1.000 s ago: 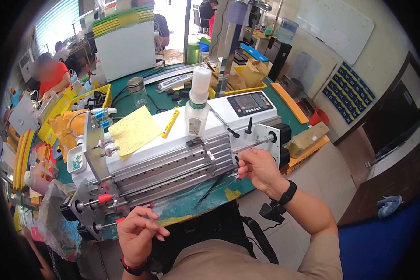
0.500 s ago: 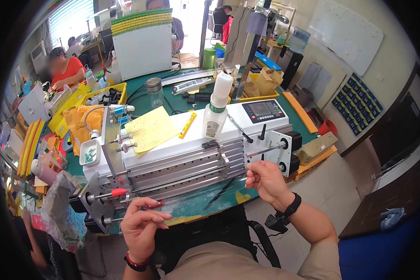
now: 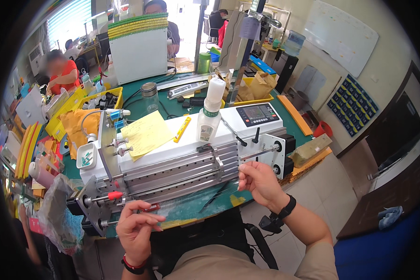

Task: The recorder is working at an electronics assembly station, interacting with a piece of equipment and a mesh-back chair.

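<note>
My left hand (image 3: 136,233) is raised before the near left end of a long white winding-type machine (image 3: 172,135) with metal rails. Its thumb and index finger pinch together; whatever may be between them is too fine to make out. Farther right, my right hand (image 3: 261,184) is also pinched, in front of the machine's right end plate (image 3: 276,158), and again I cannot make out what it holds. A red-tipped spindle (image 3: 114,195) lies above my left hand. On the machine stand a white-capped bottle (image 3: 209,123), a yellow paper sheet (image 3: 148,134) and a yellow cutter (image 3: 182,129).
A control panel (image 3: 256,114) is set into the machine's right top. A small white tray (image 3: 87,156) of teal pieces sits at its left. Behind are a glass jar (image 3: 150,98) and a yellow bin (image 3: 254,100) with paper bags. Other people sit farther off.
The whole view has shifted slightly, so the machine and bench appear a little farther left. Both hands keep nearly the same pinched pose; the right one sits slightly farther left.
</note>
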A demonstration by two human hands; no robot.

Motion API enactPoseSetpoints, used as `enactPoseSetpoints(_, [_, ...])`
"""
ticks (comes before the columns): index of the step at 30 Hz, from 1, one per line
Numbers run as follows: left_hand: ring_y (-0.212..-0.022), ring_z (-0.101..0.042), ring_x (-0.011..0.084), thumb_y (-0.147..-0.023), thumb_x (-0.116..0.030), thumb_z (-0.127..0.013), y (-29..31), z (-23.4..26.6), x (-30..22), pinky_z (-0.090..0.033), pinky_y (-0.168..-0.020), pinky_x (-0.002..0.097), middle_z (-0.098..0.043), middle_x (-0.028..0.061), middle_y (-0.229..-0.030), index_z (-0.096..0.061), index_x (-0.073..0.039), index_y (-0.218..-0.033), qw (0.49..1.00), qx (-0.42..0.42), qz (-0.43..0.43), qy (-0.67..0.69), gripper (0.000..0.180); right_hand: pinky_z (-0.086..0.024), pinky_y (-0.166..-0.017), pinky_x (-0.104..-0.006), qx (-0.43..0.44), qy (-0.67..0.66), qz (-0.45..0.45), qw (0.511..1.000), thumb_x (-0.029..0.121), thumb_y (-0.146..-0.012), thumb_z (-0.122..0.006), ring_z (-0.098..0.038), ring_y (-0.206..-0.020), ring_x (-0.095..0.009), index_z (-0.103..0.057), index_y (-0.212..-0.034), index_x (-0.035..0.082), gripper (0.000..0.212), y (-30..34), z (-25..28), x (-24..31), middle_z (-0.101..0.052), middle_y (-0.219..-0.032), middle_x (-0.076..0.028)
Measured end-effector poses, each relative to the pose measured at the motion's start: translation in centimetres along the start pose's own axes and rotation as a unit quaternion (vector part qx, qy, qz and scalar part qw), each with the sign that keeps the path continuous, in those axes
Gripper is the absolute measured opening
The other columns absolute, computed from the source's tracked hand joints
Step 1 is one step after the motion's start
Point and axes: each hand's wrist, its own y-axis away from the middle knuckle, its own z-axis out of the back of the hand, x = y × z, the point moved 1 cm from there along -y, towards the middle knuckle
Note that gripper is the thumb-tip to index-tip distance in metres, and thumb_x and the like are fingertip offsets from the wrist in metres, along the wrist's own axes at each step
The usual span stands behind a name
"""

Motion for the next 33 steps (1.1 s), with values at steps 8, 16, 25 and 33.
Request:
enactPoseSetpoints(8, [-0.089,-0.073,0.0193,-0.092,0.016,-0.059,0.4,1.0,-0.7,-0.056,-0.072,0.0271,-0.067,0.0142,-0.109,-0.073,0.006,-0.094,0.999,0.015,0.005,-0.038,0.017,-0.054,-0.067,-0.0289,0.121,0.021,0.048,0.991,0.016,-0.114,-0.062,-0.055,-0.065,-0.009,-0.063,-0.111,0.004,0.012,3.4,-4.0,-2.2,-0.060,-0.083,0.001])
enactPoseSetpoints(16, [-0.069,-0.048,0.0112,-0.087,-0.006,-0.083,-0.2,-0.7,-3.3,-0.034,-0.063,0.0300,-0.055,0.0000,-0.075,-0.079,0.001,-0.101,0.984,0.123,-0.004,-0.126,0.016,-0.050,-0.069,-0.0343,0.356,0.333,0.137,0.862,0.011,-0.111,-0.063,-0.059,-0.073,-0.019,-0.061,-0.115,0.001,0.011,7.2,-12.4,-2.8,-0.063,-0.084,-0.009])
enactPoseSetpoints(25, [-0.067,-0.049,0.0124,-0.089,-0.007,-0.083,0.8,-0.5,-1.9,-0.033,-0.060,0.0312,-0.057,0.0011,-0.074,-0.078,0.001,-0.092,0.990,0.102,0.022,-0.090,0.010,-0.050,-0.063,-0.0328,0.175,0.362,0.192,0.895,0.014,-0.110,-0.063,-0.058,-0.065,-0.017,-0.062,-0.111,0.000,0.014,7.8,-10.5,-3.9,-0.062,-0.079,-0.006])
enactPoseSetpoints(33, [-0.071,-0.048,0.0176,-0.096,-0.035,-0.084,-0.7,-2.7,0.6,-0.040,-0.063,0.0339,-0.054,0.0019,-0.077,-0.067,-0.004,-0.080,0.922,0.199,0.055,0.327,0.040,-0.030,-0.052,-0.0262,-0.029,-0.067,-0.042,0.996,0.014,-0.110,-0.061,-0.034,-0.058,-0.006,-0.047,-0.087,0.013,0.027,2.1,-0.4,-0.2,-0.038,-0.074,0.006])
